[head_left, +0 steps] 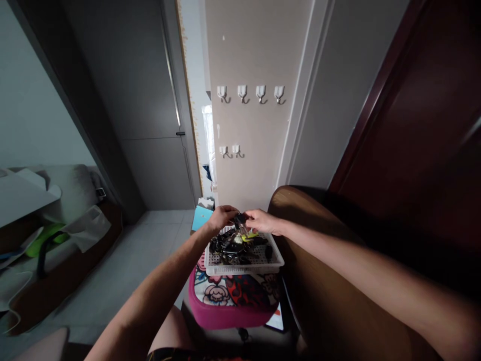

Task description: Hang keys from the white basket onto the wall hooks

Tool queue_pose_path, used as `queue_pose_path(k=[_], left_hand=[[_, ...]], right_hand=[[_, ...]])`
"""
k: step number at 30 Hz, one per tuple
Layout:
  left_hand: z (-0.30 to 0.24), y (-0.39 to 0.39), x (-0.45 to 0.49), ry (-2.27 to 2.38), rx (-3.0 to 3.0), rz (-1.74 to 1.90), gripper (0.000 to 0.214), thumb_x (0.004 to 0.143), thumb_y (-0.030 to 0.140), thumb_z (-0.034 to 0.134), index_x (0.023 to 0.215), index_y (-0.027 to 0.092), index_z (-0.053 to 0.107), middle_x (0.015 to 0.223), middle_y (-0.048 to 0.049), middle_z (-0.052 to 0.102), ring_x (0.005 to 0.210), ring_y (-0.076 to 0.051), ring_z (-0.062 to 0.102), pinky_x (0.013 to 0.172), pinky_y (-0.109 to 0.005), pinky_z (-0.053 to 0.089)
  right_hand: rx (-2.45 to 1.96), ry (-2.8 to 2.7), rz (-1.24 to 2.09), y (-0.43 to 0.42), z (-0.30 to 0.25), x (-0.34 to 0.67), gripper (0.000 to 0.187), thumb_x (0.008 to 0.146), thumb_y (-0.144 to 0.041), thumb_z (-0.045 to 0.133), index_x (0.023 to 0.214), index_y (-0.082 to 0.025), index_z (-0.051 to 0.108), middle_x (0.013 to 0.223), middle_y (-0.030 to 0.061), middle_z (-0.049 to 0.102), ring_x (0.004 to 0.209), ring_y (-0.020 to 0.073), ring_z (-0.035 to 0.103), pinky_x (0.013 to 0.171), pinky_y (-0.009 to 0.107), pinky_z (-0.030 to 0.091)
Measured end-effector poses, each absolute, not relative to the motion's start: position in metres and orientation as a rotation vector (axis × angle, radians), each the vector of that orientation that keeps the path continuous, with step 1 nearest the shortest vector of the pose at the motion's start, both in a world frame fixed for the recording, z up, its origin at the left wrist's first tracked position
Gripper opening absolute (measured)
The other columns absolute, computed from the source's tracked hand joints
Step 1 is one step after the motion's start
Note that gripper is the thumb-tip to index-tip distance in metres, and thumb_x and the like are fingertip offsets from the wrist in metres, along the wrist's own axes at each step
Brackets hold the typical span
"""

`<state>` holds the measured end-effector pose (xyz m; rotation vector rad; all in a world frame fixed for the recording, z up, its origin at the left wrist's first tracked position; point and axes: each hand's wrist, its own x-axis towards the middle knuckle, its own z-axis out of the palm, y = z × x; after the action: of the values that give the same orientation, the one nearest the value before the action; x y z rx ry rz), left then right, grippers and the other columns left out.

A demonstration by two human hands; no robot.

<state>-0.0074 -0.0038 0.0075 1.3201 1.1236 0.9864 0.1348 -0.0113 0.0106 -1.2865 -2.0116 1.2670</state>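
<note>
My left hand (pixel 221 216) and my right hand (pixel 261 220) meet above a white perforated basket (pixel 244 264). Both pinch a small dark object (pixel 240 218), which looks like a key fob with thin metal parts hanging below it. The basket holds several dark keys and fobs (pixel 229 246) and a yellow tag (pixel 249 235). It rests on a pink stool with a flowered cushion (pixel 233 296).
White hooks in two rows (pixel 250 93) stick to the beige wall straight ahead. A brown rounded tabletop (pixel 323 281) lies at the right under my right arm. A dark red door (pixel 424 125) stands at the right, a grey door (pixel 150 125) at the left.
</note>
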Motion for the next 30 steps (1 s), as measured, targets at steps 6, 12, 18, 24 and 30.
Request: queue_pose_path(k=[6,12,18,24,30], left_hand=[[0.015,-0.006,-0.01,1.197,1.374,0.99,0.005,0.056,0.016,0.049,0.055,0.011,0.05,0.044,0.0046,0.045,0.039,-0.002,0.039,0.039,-0.015,0.03],[0.026,0.0,-0.01,1.185,1.543,0.941,0.008,0.053,0.018,0.052,0.05,0.01,0.05,0.034,0.0069,0.037,0.034,-0.002,0.033,0.037,-0.016,0.026],[0.036,0.016,-0.012,1.194,1.737,0.995,0.008,0.05,0.019,0.053,0.05,0.011,0.052,0.039,0.0066,0.041,0.039,-0.003,0.033,0.039,-0.015,0.025],[0.054,0.03,-0.014,1.107,1.744,1.042,0.016,0.05,0.026,0.054,0.053,0.011,0.05,0.039,0.0065,0.04,0.039,-0.003,0.033,0.037,-0.016,0.024],[0.087,0.03,-0.027,0.958,1.499,1.189,0.021,0.057,0.032,0.051,0.061,0.012,0.047,0.045,0.0054,0.042,0.04,-0.003,0.039,0.041,-0.015,0.028]], right_hand=[[-1.306,-1.89,1.207,-0.01,0.014,0.135,0.018,0.066,-0.025,0.039,0.072,-0.013,0.051,0.063,0.0007,0.051,0.055,0.0075,0.046,0.047,0.018,0.035],[-1.093,-2.007,0.93,-0.004,0.014,0.135,0.02,0.06,-0.025,0.047,0.074,-0.012,0.053,0.068,0.0011,0.055,0.065,0.0108,0.048,0.06,0.022,0.037],[-1.119,-1.947,0.777,0.001,0.028,0.13,0.014,0.061,-0.022,0.043,0.068,-0.014,0.053,0.063,0.0002,0.054,0.06,0.0101,0.047,0.058,0.021,0.037],[-1.012,-1.891,0.93,0.009,0.052,0.121,0.01,0.06,-0.022,0.043,0.064,-0.014,0.048,0.057,-0.002,0.049,0.054,0.0077,0.044,0.051,0.019,0.035],[-1.058,-1.809,0.847,0.027,0.093,0.102,0.011,0.061,-0.024,0.039,0.059,-0.015,0.045,0.042,-0.0062,0.035,0.036,0.0048,0.033,0.036,0.018,0.026]])
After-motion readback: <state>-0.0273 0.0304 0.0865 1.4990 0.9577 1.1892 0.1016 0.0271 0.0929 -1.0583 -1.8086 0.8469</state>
